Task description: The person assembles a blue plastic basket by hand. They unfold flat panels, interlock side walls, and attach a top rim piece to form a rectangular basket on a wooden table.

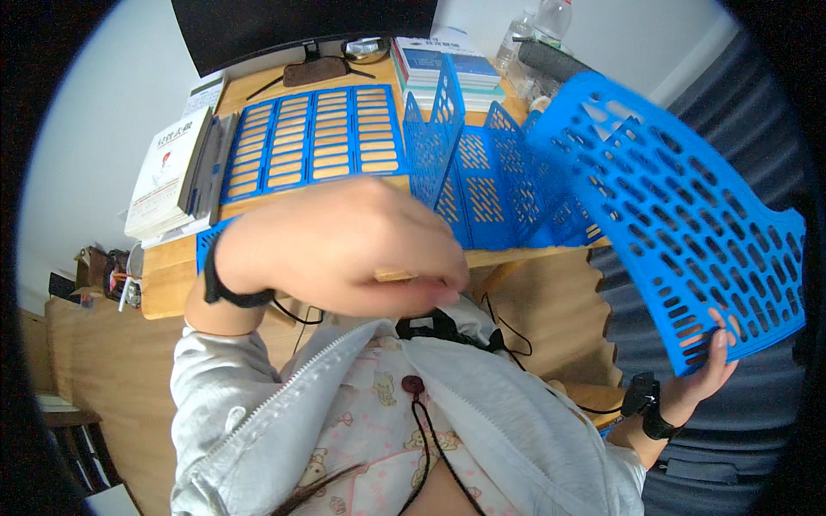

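My right hand (712,365) grips the lower edge of a large blue perforated plastic panel (688,215), raised and tilted at the right of the desk. In front of my chest, slightly blurred, is my left hand (344,249), its fingers curled in and pressed together; whatever they may hold is hidden. Beyond the left hand a flat blue slotted panel (314,142) lies on the desk. To its right stands a blue file rack (477,185) of perforated plastic with upright dividers. The raised panel partly covers the rack's right end.
The wooden desk (168,279) carries a stack of books (176,172) at the left and more books (447,64) at the back. A monitor (301,30) stands behind, with plastic bottles (516,39) at the back right. A dark curtain (740,112) hangs at the right.
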### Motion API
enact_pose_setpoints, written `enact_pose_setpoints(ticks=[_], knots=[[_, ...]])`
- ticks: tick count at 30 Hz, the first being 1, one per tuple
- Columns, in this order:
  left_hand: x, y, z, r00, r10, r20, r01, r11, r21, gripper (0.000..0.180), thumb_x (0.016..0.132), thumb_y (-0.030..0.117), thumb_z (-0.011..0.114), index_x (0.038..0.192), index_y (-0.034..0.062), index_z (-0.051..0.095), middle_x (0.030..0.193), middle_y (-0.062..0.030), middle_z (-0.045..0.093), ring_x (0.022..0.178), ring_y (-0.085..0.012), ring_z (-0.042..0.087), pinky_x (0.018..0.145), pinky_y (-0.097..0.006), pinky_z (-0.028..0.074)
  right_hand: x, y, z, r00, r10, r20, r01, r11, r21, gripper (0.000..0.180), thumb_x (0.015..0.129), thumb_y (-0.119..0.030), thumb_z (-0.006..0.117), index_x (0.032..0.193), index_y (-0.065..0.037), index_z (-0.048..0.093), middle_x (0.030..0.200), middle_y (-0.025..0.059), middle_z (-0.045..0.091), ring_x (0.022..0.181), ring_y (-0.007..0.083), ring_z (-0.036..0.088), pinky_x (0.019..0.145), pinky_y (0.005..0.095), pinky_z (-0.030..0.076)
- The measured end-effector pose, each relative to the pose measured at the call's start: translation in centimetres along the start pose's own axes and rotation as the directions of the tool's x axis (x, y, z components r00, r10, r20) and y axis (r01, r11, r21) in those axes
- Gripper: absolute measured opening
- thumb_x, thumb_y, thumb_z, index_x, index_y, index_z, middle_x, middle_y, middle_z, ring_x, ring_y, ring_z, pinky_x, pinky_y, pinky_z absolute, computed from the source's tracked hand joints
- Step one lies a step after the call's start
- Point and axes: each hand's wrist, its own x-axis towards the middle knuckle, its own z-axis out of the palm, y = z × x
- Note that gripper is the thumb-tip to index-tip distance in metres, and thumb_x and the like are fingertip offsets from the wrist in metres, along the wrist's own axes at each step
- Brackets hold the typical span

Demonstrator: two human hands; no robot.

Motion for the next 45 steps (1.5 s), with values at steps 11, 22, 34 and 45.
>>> enact_pose_setpoints(ticks=[11, 22, 34, 45], knots=[[0.4, -6.0, 10.0, 0.962, -0.218, 0.167, 0.147, 0.923, 0.355, 0.046, 0.083, 0.008, 0.054, 0.124, -0.0102, 0.042, 0.120, -0.0235, 0.051, 0.109, -0.0338, 0.053, 0.088, -0.036, 0.046, -4.6, 2.7, 3.2, 0.823, 0.192, 0.535, -0.146, 0.981, -0.127, 0.031, 0.091, -0.010, 0.048, 0.117, 0.007, 0.048, 0.112, 0.0228, 0.059, 0.073, 0.0205, 0.061, 0.065, 0.0316, 0.050], [-1.0, -9.1, 14.8, 0.933, -0.315, 0.174, 0.142, 0.767, 0.625, 0.048, 0.082, 0.008, 0.046, 0.120, -0.0199, 0.040, 0.126, -0.0359, 0.042, 0.118, -0.0401, 0.046, 0.101, -0.039, 0.037, -7.4, 4.3, 3.7, 0.825, 0.213, 0.523, -0.153, 0.976, -0.156, 0.031, 0.092, -0.013, 0.048, 0.117, 0.005, 0.050, 0.112, 0.0191, 0.059, 0.073, 0.0183, 0.061, 0.063, 0.0287, 0.048], [-0.8, -9.8, 16.1, 0.942, -0.328, 0.066, 0.214, 0.742, 0.635, 0.049, 0.080, 0.008, 0.048, 0.121, -0.0180, 0.039, 0.128, -0.0342, 0.041, 0.117, -0.0408, 0.046, 0.099, -0.041, 0.039, -8.9, 2.8, 4.3, 0.739, 0.327, 0.589, -0.181, 0.939, -0.294, 0.034, 0.090, -0.009, 0.046, 0.119, 0.008, 0.048, 0.111, 0.0182, 0.059, 0.081, 0.0195, 0.061, 0.070, 0.0309, 0.049], [-0.1, -9.5, 16.2, 0.939, -0.337, 0.068, 0.230, 0.764, 0.602, 0.057, 0.078, 0.009, 0.052, 0.126, -0.0132, 0.032, 0.124, -0.0354, 0.042, 0.112, -0.0436, 0.049, 0.093, -0.044, 0.042, -9.5, 1.5, 5.3, 0.467, 0.419, 0.779, 0.142, 0.834, -0.533, 0.038, 0.080, -0.007, 0.053, 0.117, 0.001, 0.055, 0.115, 0.0206, 0.058, 0.105, 0.0343, 0.056, 0.092, 0.0409, 0.042]])
